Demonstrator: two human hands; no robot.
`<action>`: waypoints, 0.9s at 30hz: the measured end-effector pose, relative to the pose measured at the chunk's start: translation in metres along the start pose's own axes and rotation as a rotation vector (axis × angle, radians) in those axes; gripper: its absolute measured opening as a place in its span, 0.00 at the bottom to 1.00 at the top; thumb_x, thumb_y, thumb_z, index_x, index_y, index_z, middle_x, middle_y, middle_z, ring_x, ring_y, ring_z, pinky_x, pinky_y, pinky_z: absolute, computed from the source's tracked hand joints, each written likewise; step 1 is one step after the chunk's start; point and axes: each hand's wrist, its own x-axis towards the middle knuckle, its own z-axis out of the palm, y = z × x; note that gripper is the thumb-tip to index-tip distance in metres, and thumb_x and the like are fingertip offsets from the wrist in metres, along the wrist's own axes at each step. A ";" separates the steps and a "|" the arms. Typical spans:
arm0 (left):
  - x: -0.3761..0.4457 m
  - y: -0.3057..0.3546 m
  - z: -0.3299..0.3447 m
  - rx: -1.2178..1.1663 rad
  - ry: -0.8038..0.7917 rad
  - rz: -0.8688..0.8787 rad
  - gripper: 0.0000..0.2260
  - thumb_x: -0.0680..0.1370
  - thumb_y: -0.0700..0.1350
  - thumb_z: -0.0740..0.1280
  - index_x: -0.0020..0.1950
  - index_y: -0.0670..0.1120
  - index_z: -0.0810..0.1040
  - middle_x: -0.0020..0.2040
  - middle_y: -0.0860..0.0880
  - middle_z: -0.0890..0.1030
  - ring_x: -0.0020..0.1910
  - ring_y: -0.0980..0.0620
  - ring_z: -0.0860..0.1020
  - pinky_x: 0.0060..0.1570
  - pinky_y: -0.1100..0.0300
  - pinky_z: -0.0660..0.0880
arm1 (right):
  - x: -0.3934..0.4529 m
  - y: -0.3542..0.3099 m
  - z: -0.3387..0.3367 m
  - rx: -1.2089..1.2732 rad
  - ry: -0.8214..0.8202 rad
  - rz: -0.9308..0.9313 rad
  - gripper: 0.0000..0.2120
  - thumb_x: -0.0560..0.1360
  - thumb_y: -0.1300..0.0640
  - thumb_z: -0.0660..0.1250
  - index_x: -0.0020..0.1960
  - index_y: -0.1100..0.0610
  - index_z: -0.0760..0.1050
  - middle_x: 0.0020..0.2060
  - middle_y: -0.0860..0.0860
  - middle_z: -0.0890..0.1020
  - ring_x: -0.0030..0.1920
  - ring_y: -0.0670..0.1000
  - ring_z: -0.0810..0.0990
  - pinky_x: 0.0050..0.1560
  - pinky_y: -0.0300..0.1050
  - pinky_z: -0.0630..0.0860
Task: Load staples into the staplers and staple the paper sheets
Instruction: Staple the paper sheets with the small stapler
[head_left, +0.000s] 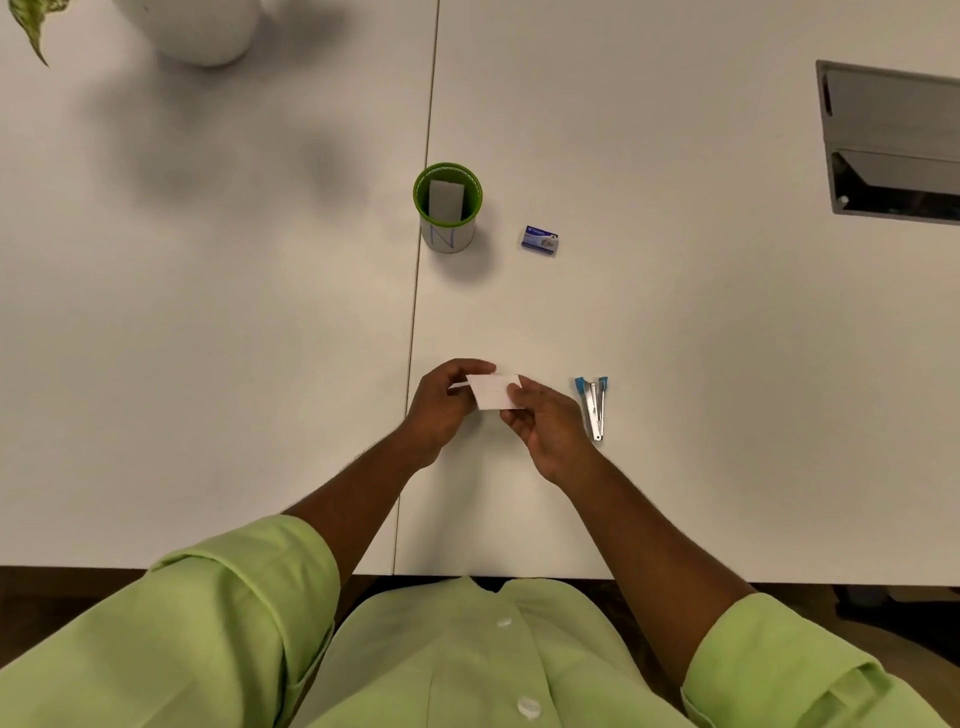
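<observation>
Both my hands hold a small white stack of paper sheets (491, 392) just above the white table (208, 338). My left hand (441, 402) pinches its left edge from above, and my right hand (545, 423) pinches its right edge. A small stapler (594, 405) with blue tips and metal arms lies flipped open on the table right of my right hand, untouched. Farther back sits a little blue staple box (540, 240).
A green-rimmed cup (448, 210) with a grey piece standing inside is behind my hands, on the table seam. A white pot (202, 28) stands at the far left, a grey cable hatch (891, 143) at the far right.
</observation>
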 end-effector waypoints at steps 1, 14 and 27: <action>-0.001 0.001 -0.001 -0.050 0.000 -0.028 0.14 0.79 0.31 0.66 0.62 0.43 0.80 0.60 0.43 0.82 0.60 0.46 0.81 0.54 0.56 0.80 | -0.001 -0.002 0.001 -0.013 0.014 -0.025 0.13 0.75 0.68 0.72 0.59 0.61 0.78 0.50 0.58 0.84 0.47 0.54 0.84 0.41 0.42 0.83; -0.009 0.043 -0.003 -0.393 0.011 -0.081 0.11 0.76 0.38 0.74 0.57 0.37 0.81 0.52 0.40 0.86 0.53 0.41 0.85 0.50 0.51 0.83 | -0.027 -0.034 0.016 -0.060 0.026 -0.290 0.11 0.74 0.67 0.74 0.55 0.60 0.80 0.44 0.54 0.87 0.41 0.51 0.86 0.40 0.40 0.82; -0.058 0.105 -0.004 -0.404 0.002 0.064 0.14 0.70 0.40 0.76 0.53 0.38 0.83 0.48 0.40 0.87 0.48 0.39 0.86 0.42 0.56 0.83 | -0.091 -0.079 0.029 -0.303 -0.173 -0.491 0.11 0.71 0.60 0.78 0.51 0.49 0.84 0.47 0.52 0.88 0.46 0.54 0.88 0.44 0.50 0.84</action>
